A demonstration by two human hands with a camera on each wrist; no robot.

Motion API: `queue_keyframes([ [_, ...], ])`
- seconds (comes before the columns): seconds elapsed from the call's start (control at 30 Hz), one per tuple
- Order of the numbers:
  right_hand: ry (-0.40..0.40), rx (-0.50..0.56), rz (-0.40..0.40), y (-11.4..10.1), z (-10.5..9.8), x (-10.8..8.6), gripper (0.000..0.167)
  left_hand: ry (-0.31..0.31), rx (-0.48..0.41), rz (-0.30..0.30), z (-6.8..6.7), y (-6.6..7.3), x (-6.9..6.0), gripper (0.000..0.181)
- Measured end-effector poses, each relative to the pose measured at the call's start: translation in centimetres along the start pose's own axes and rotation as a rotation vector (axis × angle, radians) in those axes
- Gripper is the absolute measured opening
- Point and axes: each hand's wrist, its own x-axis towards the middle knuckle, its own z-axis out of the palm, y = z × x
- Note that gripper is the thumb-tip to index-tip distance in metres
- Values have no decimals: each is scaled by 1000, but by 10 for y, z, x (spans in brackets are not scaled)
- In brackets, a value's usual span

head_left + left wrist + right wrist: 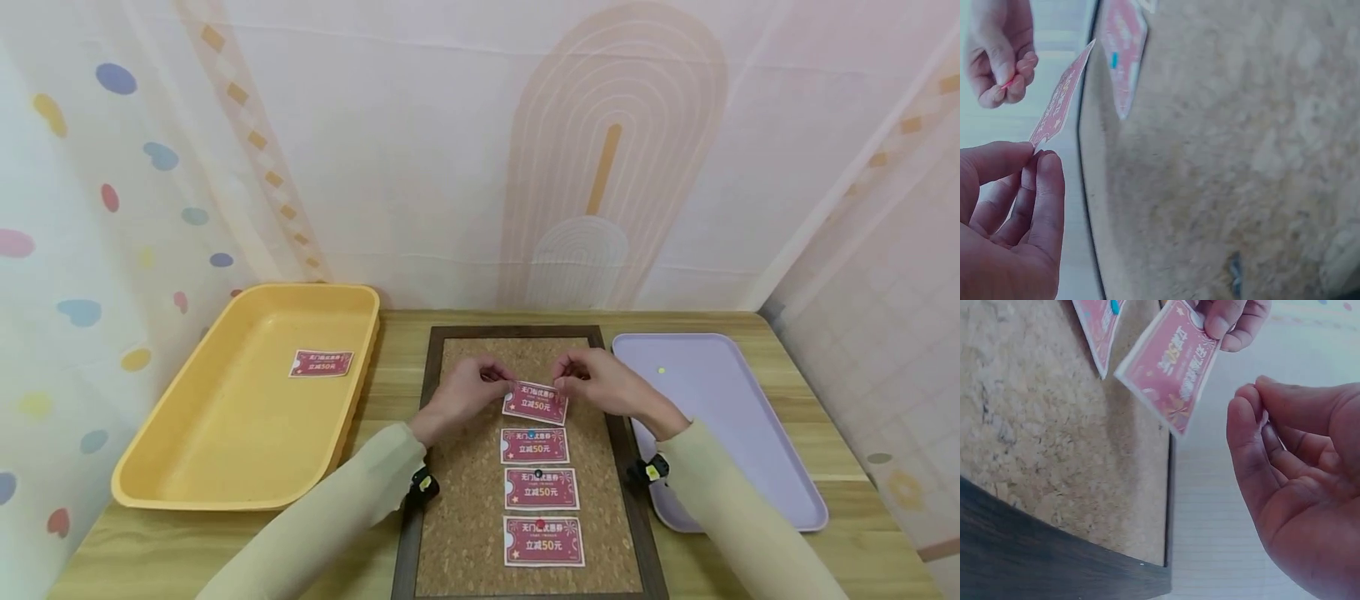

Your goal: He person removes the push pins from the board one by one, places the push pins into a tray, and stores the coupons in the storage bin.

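My left hand [467, 390] pinches a red and white paper coupon [536, 407] by its left end, over the upper part of a cork board [468, 533]. In the left wrist view the coupon [1063, 103] stands tilted, raised off the cork. My right hand [606, 383] is just beyond the coupon's right end; its thumb and fingertips pinch a small red push pin [1007, 84]. The right wrist view shows a gap between those fingertips and the coupon [1175, 369]. Below, several matching coupons form a column, with a blue pin [531, 434], a black pin [538, 473] and a red pin [540, 524].
On the left stands a yellow tray [225, 417] with one more coupon [322, 363] in it. A light purple tray [720, 417] lies on the right, holding a small yellow pin [662, 371]. Behind the wooden table [405, 342] hangs a patterned cloth [420, 167].
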Motion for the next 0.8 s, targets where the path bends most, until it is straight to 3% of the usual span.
queue_keyframes([
  [0.23, 67, -32, 3, -12, -4, -13, 8, 58, -10, -42, -13, 7, -9, 5],
  [0.5, 106, 15, -10, -19, -9, -24, 4, 79, -139, 4, -30, 11, -18, 8],
  [0.8, 126, 39, -21, -21, -12, -34, 4, 86, -240, 1, -54, 13, -35, 14],
])
